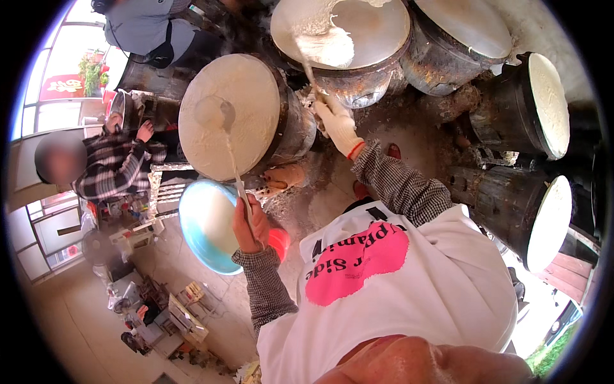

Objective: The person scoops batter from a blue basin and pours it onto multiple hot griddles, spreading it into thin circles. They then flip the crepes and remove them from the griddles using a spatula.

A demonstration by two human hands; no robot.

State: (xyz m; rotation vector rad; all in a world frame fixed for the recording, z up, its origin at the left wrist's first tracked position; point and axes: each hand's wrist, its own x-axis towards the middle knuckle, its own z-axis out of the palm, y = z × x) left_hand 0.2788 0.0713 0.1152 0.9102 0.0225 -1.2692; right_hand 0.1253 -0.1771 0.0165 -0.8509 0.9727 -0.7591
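My bare left hand (252, 222) grips the handle of a long ladle (238, 180). The ladle's round bowl rests over pale batter covering a round griddle (259, 91) on a drum stove. My right hand (336, 122), in a white knitted glove with a red cuff edge, holds a long thin stick-like tool (308, 69). Its far end reaches a second griddle (379, 41), where a pale, partly folded or torn sheet (331, 45) covers part of the surface. Below the first griddle stands a light-blue basin (187, 225) of whitish liquid.
More drum stoves with coated round tops (549, 105) stand along the right and upper right. A red container (279, 244) is beside the basin. One person in a plaid shirt (112, 165) is at left, another person (144, 29) at upper left. Low wooden furniture (187, 319) lies lower left.
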